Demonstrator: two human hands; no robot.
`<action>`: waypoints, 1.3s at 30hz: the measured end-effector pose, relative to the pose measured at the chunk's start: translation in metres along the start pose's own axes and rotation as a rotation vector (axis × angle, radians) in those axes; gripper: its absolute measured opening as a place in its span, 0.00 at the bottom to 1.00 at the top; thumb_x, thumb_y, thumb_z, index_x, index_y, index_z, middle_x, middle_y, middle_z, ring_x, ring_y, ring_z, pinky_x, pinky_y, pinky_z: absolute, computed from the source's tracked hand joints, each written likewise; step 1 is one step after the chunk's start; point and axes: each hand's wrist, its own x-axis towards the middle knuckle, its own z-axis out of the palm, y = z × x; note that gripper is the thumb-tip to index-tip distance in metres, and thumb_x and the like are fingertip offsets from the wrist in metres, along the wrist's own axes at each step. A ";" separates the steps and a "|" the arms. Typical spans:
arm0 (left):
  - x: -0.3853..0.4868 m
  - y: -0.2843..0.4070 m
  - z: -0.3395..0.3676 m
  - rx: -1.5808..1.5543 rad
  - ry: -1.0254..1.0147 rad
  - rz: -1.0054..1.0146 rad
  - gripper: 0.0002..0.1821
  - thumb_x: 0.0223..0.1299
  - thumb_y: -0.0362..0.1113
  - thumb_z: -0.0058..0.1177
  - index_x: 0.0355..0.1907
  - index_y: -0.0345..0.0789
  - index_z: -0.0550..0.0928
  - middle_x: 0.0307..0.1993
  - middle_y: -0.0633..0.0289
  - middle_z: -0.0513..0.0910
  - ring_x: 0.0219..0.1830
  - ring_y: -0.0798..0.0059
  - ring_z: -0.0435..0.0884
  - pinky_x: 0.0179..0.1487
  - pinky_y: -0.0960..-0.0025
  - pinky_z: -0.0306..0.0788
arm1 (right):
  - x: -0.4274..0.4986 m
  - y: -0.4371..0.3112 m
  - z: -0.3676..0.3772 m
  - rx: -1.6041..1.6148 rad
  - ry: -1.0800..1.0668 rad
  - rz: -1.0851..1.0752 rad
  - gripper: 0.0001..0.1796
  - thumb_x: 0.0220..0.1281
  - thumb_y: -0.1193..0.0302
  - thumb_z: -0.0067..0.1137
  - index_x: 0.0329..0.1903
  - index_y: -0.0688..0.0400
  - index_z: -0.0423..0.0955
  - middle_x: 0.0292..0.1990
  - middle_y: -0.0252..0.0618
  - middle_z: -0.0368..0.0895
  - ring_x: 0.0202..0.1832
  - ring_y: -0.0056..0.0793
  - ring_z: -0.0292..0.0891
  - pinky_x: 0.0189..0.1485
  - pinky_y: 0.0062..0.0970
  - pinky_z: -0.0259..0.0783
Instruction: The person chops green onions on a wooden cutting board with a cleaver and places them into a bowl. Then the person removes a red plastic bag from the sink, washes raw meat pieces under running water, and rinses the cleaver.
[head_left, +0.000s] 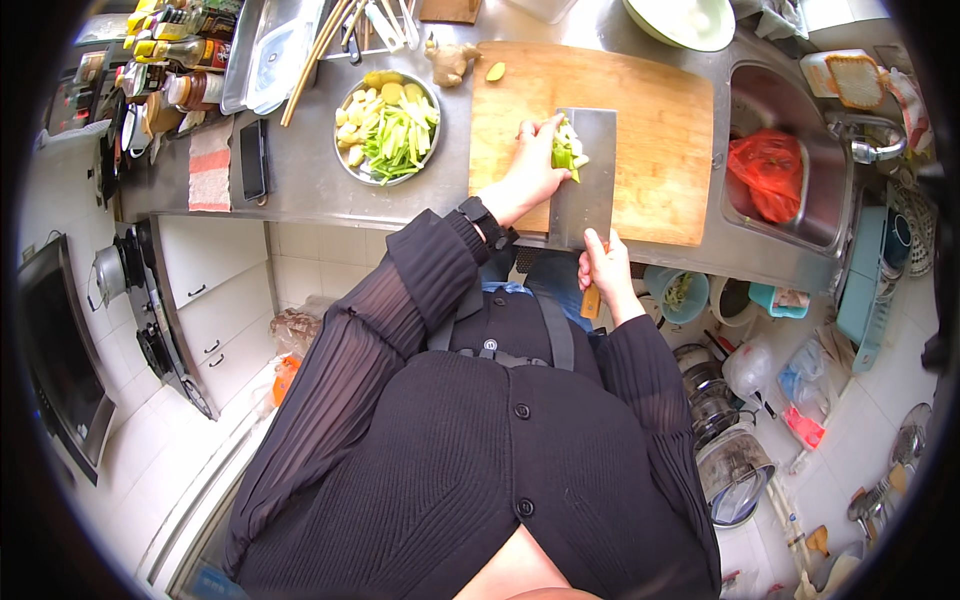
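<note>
My right hand (609, 274) grips the wooden handle of a cleaver (589, 172), whose wide blade lies nearly flat over the wooden cutting board (664, 150). At the blade's left side, my left hand (529, 169) cups cut green and white vegetable pieces (568, 146) between thumb and fingers, against the steel. A small yellowish slice (496, 71) rests near the board's upper left corner. To the left of the board, a round metal plate (437, 142) carries sliced green stalks (401, 139), pale chunks and yellow slices.
A ginger root (450, 61) sits beyond the plate. Chopsticks (311, 67) jut over the counter near a phone (253, 159) and a striped cloth (211, 165). On the right, the sink (817, 232) holds a red plastic bag (766, 172). A pale bowl (679, 41) stands behind the board.
</note>
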 end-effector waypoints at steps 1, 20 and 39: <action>0.000 -0.001 0.001 -0.005 0.014 -0.007 0.51 0.42 0.27 0.74 0.72 0.39 0.64 0.57 0.47 0.64 0.60 0.52 0.67 0.67 0.59 0.65 | 0.000 -0.001 0.001 0.005 -0.005 -0.003 0.14 0.76 0.61 0.53 0.49 0.58 0.67 0.15 0.32 0.68 0.11 0.20 0.64 0.14 0.24 0.66; -0.005 0.013 -0.021 -0.189 0.123 -0.056 0.50 0.40 0.29 0.75 0.70 0.39 0.65 0.60 0.47 0.64 0.64 0.53 0.65 0.71 0.59 0.62 | -0.011 -0.039 0.009 -0.089 -0.054 0.006 0.12 0.75 0.63 0.53 0.50 0.56 0.66 0.15 0.32 0.65 0.10 0.21 0.61 0.14 0.26 0.63; -0.017 -0.070 -0.216 -0.189 0.605 -0.079 0.50 0.40 0.30 0.77 0.69 0.33 0.64 0.61 0.47 0.71 0.64 0.55 0.72 0.68 0.59 0.67 | 0.050 -0.154 0.198 -0.594 -0.344 -0.052 0.16 0.75 0.64 0.52 0.57 0.60 0.70 0.15 0.29 0.66 0.12 0.17 0.61 0.15 0.23 0.62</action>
